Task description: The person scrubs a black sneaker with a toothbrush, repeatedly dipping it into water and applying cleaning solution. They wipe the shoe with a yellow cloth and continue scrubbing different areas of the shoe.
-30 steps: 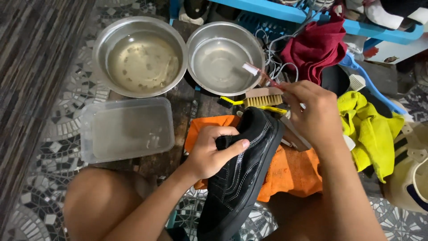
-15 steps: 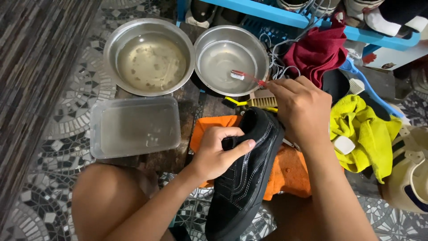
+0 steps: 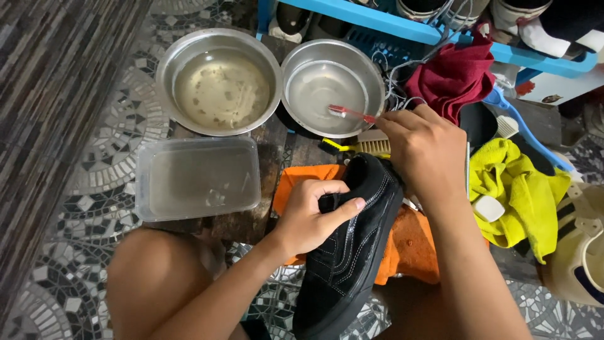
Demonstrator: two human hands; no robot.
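Note:
My left hand [image 3: 311,214] grips a black sneaker [image 3: 349,252] with white stitching by its opening, holding it over an orange cloth [image 3: 409,242]. My right hand [image 3: 428,154] holds a red toothbrush [image 3: 349,113], its bristle head dipped over the right steel bowl [image 3: 302,69], which holds a little clear water. A second steel bowl [image 3: 182,56] to its left contains cloudy water.
A clear plastic tub [image 3: 157,173] with water sits front left on the dark board. A wooden scrub brush [image 3: 371,143], red cloth [image 3: 453,79], yellow cloth [image 3: 522,189] and blue rack [image 3: 440,31] crowd the right. Mosaic tile floor [image 3: 82,164] lies around; my knee [image 3: 157,283] is below.
My right hand has brought the toothbrush down and left, from above the shoe into the right bowl. The left hand keeps its hold on the shoe.

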